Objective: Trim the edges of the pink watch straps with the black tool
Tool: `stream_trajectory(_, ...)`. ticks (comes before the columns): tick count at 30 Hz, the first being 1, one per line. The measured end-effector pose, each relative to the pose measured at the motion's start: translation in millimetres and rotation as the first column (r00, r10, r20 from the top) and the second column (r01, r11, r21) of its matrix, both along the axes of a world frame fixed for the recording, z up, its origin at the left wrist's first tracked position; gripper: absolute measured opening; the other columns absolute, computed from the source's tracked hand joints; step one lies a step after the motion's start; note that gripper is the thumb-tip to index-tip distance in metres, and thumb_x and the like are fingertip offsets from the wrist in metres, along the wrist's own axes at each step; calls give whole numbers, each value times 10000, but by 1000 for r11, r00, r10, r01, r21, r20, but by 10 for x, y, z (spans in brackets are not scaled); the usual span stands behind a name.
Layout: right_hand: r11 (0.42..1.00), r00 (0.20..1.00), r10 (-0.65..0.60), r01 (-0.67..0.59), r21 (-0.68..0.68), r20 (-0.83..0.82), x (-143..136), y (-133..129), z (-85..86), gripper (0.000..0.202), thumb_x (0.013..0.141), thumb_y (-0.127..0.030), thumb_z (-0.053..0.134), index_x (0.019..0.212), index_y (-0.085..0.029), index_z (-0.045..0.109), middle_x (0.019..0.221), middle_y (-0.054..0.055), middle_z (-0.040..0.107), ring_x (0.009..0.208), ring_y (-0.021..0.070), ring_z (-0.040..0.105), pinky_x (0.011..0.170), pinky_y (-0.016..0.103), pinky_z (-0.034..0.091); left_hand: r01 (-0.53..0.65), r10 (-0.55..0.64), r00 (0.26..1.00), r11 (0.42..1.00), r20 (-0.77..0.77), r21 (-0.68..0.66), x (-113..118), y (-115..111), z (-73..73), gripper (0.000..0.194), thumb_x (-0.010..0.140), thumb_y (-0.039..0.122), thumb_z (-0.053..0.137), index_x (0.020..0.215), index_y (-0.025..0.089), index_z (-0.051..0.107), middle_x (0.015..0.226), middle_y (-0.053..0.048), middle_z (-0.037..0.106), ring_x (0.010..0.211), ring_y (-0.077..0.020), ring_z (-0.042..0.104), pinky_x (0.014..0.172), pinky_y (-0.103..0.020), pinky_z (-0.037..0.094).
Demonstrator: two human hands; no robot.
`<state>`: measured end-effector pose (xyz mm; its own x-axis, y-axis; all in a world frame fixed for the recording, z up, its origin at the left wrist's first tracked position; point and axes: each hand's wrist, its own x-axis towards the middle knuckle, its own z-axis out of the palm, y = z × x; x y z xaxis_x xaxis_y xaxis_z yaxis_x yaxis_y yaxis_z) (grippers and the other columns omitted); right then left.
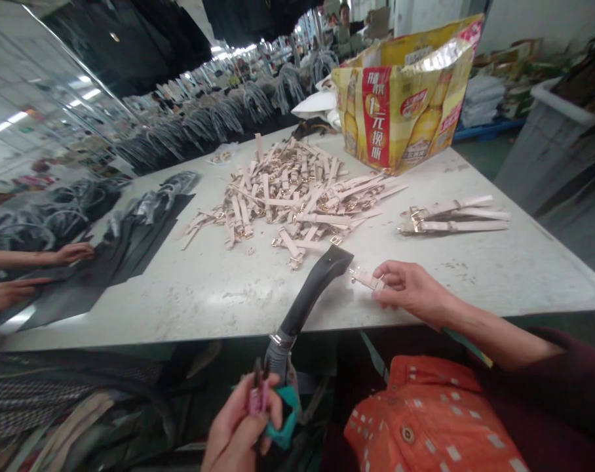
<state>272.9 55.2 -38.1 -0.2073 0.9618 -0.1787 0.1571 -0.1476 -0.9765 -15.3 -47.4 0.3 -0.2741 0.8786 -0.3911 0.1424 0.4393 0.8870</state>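
Note:
Low at the front, below the table edge, my left hand (241, 419) is closed around small thread snips (259, 393) with pink grips and dark blades pointing up. Teal cloth (284, 419) shows beside its fingers. Over the table, my right hand (410, 288) pinches a short pale pink buckle strap (365, 278). The strap's metal buckle end points left, close to the flat mouth of a black suction nozzle (322, 282). Behind lies a large heap of similar straps (297, 190). A smaller bundle of straps (457, 216) lies to the right.
A yellow cardboard box (400, 111) stands at the back right of the white table (189, 308). On the left, another person's hands (42, 269) rest by dark grey sheets (125, 262). A grey bin (548, 144) stands off the right side.

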Motion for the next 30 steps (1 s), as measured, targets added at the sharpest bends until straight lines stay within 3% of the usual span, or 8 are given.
stream_trajectory(3, 994, 984, 8, -26, -101, -176, -99, -131, 10, 303, 653, -261, 668, 904, -162, 529, 600, -44, 572, 503, 92, 534, 455, 190, 404, 250, -250, 968, 968, 14, 21, 448, 144, 36, 351, 767, 481, 513, 924, 198, 649, 529, 36, 454, 483, -85, 371, 428, -192, 310)
stream_trajectory(6, 993, 962, 8, -39, -111, -272, -164, -228, 17, 309, 649, -239, 682, 917, -163, 550, 669, -28, 599, 554, 93, 555, 488, 199, 447, 419, -411, 897, 908, -161, 18, 775, 186, 82, 393, 837, 486, 444, 1063, 218, 621, 617, 18, 535, 551, -99, 466, 498, -194, 390)
stream_trajectory(8, 994, 954, 12, -45, -102, -300, -191, -274, 33, 296, 655, -226, 680, 919, -166, 560, 715, -19, 619, 589, 100, 573, 521, 212, 472, 489, -458, 843, 871, -281, 47, 892, 188, 90, 369, 871, 455, 401, 1114, 257, 596, 760, 0, 625, 698, -128, 566, 640, -215, 461)
stream_trajectory(12, 994, 950, 0, -34, -104, -312, -228, -334, 86, 284, 658, -208, 683, 912, -166, 564, 744, -10, 638, 623, 110, 594, 541, 219, 486, 540, -414, 735, 837, -537, 94, 965, 184, 41, 325, 894, 387, 388, 1152, 311, 570, 1083, 9, 643, 984, -155, 588, 886, -253, 446)
stream_trajectory(17, 996, 946, 15, -42, -78, -324, -245, -364, 82, 245, 693, -238, 676, 904, -165, 575, 802, 15, 662, 665, 126, 619, 555, 227, 497, 580, -391, 601, 813, -697, 45, 968, 202, -36, 389, 904, 382, 366, 1266, 322, 495, 1104, -11, 631, 984, -170, 597, 856, -267, 466)
stream_trajectory(30, 997, 938, 11, -36, -67, -347, -316, -350, 18, 227, 707, -177, 653, 919, -144, 579, 780, 13, 660, 628, 104, 613, 561, 211, 499, 547, -295, 648, 822, -702, 159, 881, 272, -113, 324, 878, 370, 460, 1135, 219, 587, 953, -24, 622, 888, -137, 597, 816, -249, 471)
